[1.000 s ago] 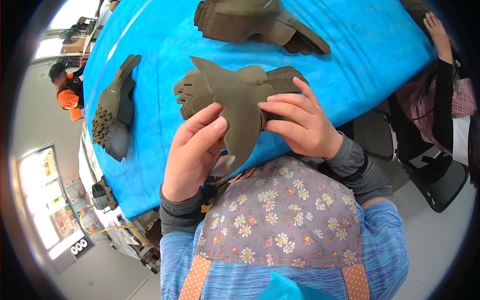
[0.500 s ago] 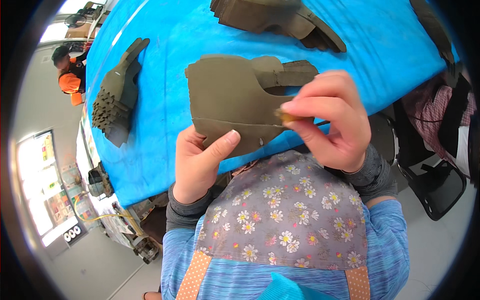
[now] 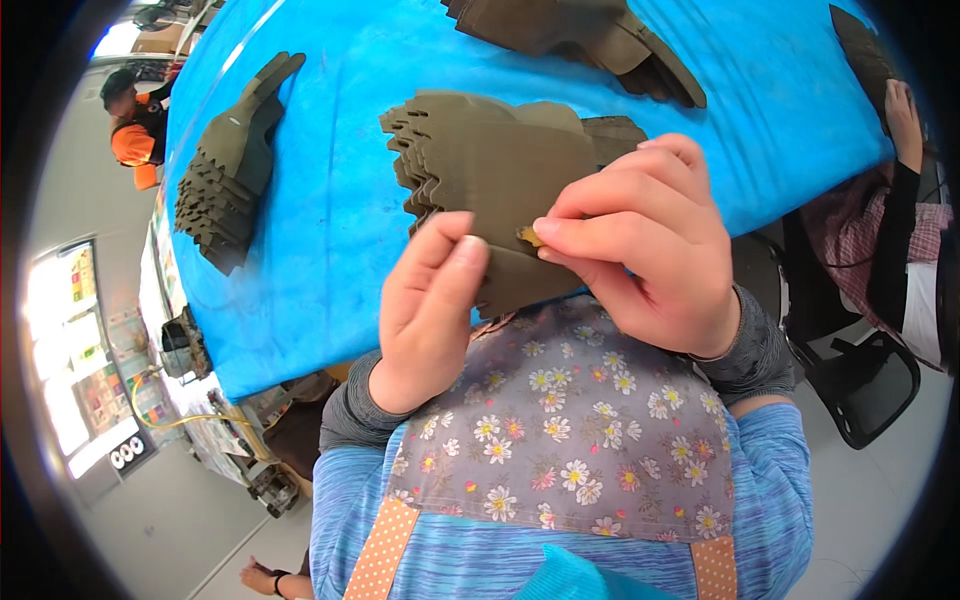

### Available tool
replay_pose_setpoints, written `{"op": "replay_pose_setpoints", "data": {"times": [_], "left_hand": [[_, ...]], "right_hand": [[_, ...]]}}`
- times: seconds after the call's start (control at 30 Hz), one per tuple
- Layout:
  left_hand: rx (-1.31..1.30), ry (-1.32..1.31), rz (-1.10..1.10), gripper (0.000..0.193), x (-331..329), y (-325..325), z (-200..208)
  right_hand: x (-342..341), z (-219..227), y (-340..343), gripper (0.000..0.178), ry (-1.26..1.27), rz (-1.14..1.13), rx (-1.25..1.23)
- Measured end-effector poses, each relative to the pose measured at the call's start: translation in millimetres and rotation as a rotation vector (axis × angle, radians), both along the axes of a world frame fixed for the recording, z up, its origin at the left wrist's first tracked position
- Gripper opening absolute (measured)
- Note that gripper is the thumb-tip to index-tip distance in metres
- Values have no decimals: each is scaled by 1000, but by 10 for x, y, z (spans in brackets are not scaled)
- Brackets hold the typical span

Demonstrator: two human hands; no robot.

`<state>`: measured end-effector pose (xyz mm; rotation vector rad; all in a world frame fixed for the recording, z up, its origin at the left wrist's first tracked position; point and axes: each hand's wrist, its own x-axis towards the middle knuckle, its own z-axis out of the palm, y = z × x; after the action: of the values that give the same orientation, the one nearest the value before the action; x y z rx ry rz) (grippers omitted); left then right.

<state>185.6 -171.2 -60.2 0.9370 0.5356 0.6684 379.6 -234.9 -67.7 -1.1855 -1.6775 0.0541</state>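
A fanned stack of flat olive-brown cut pieces [image 3: 500, 160] with wavy left edges lies in front of me. My left hand [image 3: 425, 320] pinches the near edge of the top piece between thumb and forefinger. Close by on the right, my right hand [image 3: 650, 250] holds a small yellowish scrap [image 3: 529, 237] between thumb and fingertips, right at the surface of that piece. Whether the scrap touches it, I cannot tell. The right-hand fingers cover part of the stack's right end.
A blue-covered table [image 3: 340, 200] bears another stack [image 3: 225, 170] at left, one at the far side [image 3: 570, 35], and dark pieces [image 3: 860, 60] at far right. A co-worker's hand [image 3: 903, 125] rests there. A black chair [image 3: 860, 390] stands right; a person in orange [image 3: 135, 140] is far left.
My left hand has risen and moved right along the edge. My right hand has shifted left with the yellowish scrap. Wavy edges of the stack now show. A co-worker's hand has appeared at right.
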Motion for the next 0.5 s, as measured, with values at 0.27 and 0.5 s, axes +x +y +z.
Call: {"op": "replay_pose_setpoints", "data": {"times": [0.27, 0.5], "left_hand": [[-60, 196, -17, 27, 122, 75, -365], [-71, 154, 60, 32, 132, 10, -418]], "right_hand": [[43, -320, 5, 18, -16, 9, -173], [-14, -297, 63, 19, 82, 21, -225]]}}
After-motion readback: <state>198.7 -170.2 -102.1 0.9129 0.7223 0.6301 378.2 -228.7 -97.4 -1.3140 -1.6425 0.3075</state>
